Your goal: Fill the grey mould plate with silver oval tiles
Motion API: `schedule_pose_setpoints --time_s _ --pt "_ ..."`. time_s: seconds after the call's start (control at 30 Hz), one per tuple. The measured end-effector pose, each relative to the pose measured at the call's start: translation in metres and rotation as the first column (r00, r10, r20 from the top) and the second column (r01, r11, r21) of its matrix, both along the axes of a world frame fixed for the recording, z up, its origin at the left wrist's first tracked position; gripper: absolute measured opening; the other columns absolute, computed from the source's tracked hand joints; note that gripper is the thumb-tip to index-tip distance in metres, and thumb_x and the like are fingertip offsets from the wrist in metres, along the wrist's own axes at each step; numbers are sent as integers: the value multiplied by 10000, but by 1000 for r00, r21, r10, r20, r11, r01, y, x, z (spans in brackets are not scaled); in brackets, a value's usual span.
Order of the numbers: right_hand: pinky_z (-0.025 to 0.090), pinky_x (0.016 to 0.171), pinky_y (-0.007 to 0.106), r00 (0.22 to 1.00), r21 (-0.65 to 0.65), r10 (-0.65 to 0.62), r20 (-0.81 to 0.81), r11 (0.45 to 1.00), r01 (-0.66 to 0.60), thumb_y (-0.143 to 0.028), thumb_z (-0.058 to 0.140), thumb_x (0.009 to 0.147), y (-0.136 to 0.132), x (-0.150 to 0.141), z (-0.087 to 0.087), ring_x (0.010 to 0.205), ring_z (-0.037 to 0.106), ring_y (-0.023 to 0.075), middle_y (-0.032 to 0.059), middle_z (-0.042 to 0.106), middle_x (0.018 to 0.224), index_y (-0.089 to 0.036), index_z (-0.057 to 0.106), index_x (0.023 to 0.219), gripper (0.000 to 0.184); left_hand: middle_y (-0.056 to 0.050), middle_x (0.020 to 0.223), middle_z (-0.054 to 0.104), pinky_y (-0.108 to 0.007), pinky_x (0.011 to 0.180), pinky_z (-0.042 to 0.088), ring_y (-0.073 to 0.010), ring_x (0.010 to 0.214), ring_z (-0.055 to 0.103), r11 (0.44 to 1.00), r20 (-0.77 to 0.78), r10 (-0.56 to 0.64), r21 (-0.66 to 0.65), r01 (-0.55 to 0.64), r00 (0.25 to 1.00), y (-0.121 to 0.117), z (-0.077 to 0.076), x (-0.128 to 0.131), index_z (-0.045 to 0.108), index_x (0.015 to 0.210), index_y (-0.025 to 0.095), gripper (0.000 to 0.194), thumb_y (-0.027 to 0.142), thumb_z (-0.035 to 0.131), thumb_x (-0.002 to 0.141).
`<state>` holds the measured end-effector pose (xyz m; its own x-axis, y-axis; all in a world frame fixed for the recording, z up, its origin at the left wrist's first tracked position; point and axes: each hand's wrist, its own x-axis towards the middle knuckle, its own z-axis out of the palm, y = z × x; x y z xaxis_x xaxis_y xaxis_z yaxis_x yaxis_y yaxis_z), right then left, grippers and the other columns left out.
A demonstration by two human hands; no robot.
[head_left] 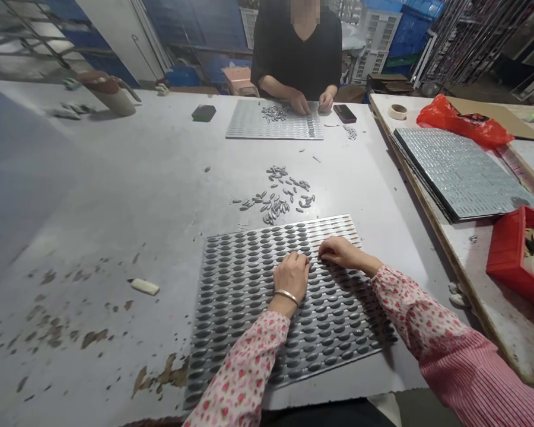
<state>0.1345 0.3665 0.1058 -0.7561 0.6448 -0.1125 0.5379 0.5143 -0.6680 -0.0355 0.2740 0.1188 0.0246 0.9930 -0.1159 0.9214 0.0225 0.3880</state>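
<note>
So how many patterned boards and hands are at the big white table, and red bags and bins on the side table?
Boards: 2 (near board, far board)
Hands: 4 (left hand, right hand, co-worker's right hand, co-worker's left hand)
Red bag: 1
Red bin: 1
Total: 8

Red-printed pale sleeves [244, 367], striped pink cloth [480, 370] and a silvery bangle [287, 295] are worn.
</note>
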Motion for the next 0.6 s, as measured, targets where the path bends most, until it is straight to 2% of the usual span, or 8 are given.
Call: schedule_pose_setpoints --time_s 0.07,0.17,0.3,0.47,0.6 --pt "398 731 251 999 40 47 -3 998 -47 -113 589 806 2 2 -4 782 538 147 23 617 794 -173 657 836 96 -72 898 582 -296 702 375 -216 900 527 1000 27 23 13 -24 999 -2 -3 0 619 863 225 167 291 466 865" --pt "397 754 267 999 132 37 24 990 -40 -134 580 823 3 0 -9 830 525 168 48 605 813 -175 677 834 106 -64 905 591 -285 678 372 -204 868 539 998 68 68 10 -69 995 -3 -4 -2 628 877 236 184 308 459 870" --pt "398 749 266 998 149 39 45 988 -45 -138 591 820 4 -3 -10 829 519 171 47 604 806 -176 678 832 96 -54 946 606 -279 670 381 -194 874 548 994 55 113 -12 -112 992 5 2 -8 645 942 252 214 318 453 873" --pt "403 733 279 999 162 39 13 986 -40 -129 594 812 2 -5 -7 795 518 175 42 607 782 -173 672 810 90 -56 950 604 -278 686 401 -189 904 550 997 -25 57 -49 -58 998 19 8 -8 664 924 243 214 289 461 872" --pt "412 723 288 999 139 27 -22 990 -23 -129 579 811 -2 -6 -1 780 521 180 45 600 761 -178 668 791 104 -59 917 593 -279 680 405 -194 909 550 999 -59 18 -43 -21 998 24 2 -9 656 867 231 203 288 462 871"
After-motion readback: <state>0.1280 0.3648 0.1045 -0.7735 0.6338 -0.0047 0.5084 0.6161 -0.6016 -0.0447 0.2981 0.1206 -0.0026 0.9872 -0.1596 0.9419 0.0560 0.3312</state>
